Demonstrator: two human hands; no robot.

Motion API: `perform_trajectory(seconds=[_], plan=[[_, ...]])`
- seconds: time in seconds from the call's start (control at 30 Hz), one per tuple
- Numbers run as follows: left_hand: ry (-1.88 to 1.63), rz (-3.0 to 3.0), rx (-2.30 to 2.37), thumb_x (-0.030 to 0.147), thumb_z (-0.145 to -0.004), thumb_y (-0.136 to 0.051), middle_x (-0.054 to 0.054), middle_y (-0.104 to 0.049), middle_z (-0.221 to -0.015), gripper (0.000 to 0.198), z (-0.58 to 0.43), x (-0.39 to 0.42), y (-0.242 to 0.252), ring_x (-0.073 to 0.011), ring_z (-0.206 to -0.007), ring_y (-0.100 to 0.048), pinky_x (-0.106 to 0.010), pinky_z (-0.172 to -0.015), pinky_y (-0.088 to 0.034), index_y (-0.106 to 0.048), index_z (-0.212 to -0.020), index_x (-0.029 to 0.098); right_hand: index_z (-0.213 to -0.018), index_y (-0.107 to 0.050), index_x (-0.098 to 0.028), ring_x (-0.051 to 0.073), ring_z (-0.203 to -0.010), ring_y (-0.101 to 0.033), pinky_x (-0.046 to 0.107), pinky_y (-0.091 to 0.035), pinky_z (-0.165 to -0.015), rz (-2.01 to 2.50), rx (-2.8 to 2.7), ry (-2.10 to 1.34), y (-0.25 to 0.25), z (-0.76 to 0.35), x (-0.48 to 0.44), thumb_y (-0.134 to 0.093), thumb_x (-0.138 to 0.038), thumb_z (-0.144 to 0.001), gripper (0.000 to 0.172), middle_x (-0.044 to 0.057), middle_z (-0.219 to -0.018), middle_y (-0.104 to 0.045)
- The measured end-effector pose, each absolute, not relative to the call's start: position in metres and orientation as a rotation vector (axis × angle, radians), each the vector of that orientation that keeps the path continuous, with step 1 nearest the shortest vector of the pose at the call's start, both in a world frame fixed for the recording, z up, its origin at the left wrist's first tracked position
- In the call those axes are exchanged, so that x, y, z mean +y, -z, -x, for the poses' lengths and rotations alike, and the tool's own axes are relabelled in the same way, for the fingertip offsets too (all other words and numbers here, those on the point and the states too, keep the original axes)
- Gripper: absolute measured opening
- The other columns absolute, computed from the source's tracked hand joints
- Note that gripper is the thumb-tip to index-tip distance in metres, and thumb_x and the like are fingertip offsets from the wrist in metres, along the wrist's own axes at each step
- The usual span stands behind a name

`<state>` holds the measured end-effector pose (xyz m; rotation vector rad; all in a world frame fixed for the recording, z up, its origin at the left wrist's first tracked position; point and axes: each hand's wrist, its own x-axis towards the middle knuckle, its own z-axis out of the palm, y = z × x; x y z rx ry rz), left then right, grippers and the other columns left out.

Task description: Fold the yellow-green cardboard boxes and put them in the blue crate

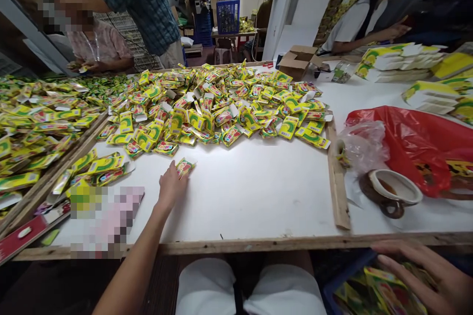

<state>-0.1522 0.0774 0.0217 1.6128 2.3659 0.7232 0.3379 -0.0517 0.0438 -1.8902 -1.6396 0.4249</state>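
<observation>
My left hand (pixel 170 186) reaches out over the white table (pixel 251 192) and its fingers close on one small yellow-green packet (pixel 184 167) lying apart from the rest. A big heap of the same packets (pixel 218 103) covers the far half of the table. My right hand (pixel 424 275) lies low at the bottom right, below the table's front edge. Its fingers are spread flat on a stack of packets in a blue tray (pixel 369 290).
A red plastic bag (pixel 410 142), a clear bag and a tape roll (pixel 391 189) sit at the right beyond a wooden strip (pixel 338 177). More packets fill the left bench (pixel 33 128). Other people work at the far left and far right. A cardboard box (pixel 297 60) stands behind.
</observation>
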Motion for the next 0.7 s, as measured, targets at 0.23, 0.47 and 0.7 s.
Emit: perform_trajectory(seconds=[0.23, 0.47, 0.7], plan=[[-1.084, -1.374, 1.513, 0.033, -0.078, -0.060, -0.003, -0.057, -0.093, 0.051, 0.055, 0.022, -0.013, -0.0161, -0.077, -0.061, -0.028, -0.068, -0.050, -0.033, -0.121, 0.025, -0.099, -0.058, -0.024, 0.024, -0.094, -0.064, 0.038, -0.051, -0.084, 1.377, -1.431, -1.100, -0.023, -0.175, -0.009, -0.056, -0.041, -0.083, 0.023, 0.009, -0.103, -0.066], [-1.076, -1.222, 1.175, 0.029, -0.081, -0.059, -0.001, -0.059, -0.095, 0.045, 0.025, -0.006, -0.008, -0.0150, -0.079, -0.062, -0.026, -0.068, -0.049, -0.034, -0.118, 0.027, -0.111, -0.049, -0.024, 0.018, -0.085, -0.065, 0.031, -0.052, -0.077, 1.120, -1.370, -1.304, -0.004, -0.131, 0.014, -0.056, -0.028, -0.084, 0.028, 0.004, -0.099, -0.063], [-1.055, -1.339, 1.229, 0.036, -0.084, -0.054, -0.005, -0.065, -0.087, 0.021, 0.040, 0.005, -0.015, -0.0185, -0.085, -0.060, -0.028, -0.077, -0.048, -0.063, -0.084, 0.017, -0.088, -0.067, -0.020, 0.018, -0.084, -0.062, 0.030, -0.049, -0.078, 1.104, -1.610, -1.273, -0.009, -0.130, 0.023, -0.052, -0.026, -0.086, 0.016, 0.003, -0.088, -0.068]])
